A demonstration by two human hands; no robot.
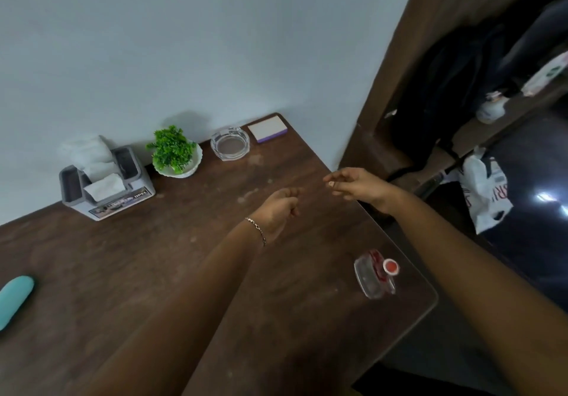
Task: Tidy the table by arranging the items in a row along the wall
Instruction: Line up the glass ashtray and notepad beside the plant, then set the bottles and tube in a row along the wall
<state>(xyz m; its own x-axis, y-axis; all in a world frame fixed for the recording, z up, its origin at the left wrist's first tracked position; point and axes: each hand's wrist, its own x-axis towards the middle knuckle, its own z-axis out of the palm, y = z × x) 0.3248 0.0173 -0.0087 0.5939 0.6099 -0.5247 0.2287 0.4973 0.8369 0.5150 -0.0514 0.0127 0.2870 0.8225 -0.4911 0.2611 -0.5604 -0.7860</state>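
Wooden surface (184, 272) abutting the wall (184, 42). Four items already stand in a row along the wall: tissue holder (107, 186), potted plant (176, 152), glass ashtray (230, 144), small box (268, 129). Left to place, by appearance: a teal object (13, 298) at the near left edge and a clear bottle (376, 274) with a red cap, lying near the right edge. Left hand (281, 209) loosely curled, right hand (356, 185) slack; neither grip holds anything.
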